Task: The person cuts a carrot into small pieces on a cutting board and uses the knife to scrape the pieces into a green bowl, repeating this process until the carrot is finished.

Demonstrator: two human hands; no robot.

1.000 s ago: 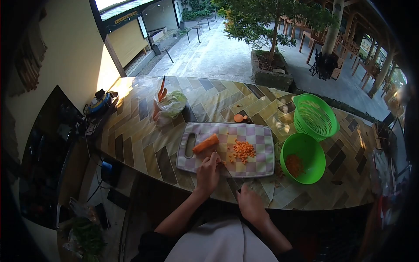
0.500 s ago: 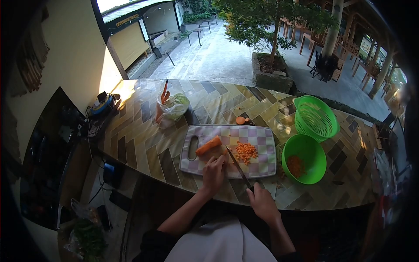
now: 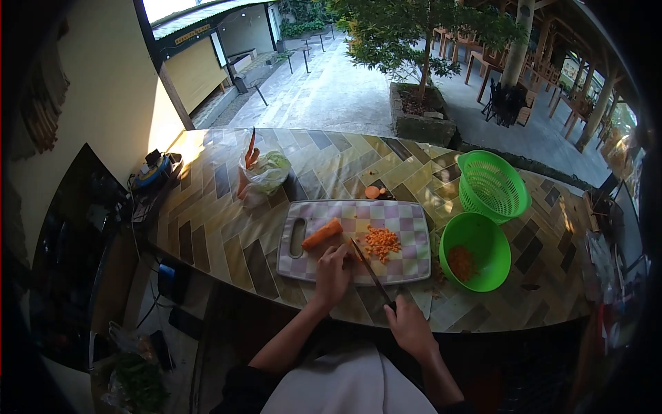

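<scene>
Left hand (image 3: 332, 273): forearm runs up from the near edge, palm down, fingers curled and pointing far. Right hand (image 3: 408, 324): nearer and to the right, closed in a fist grip, knuckles up, wrist straight, forearm angled in from the near right. Hands apart.
</scene>
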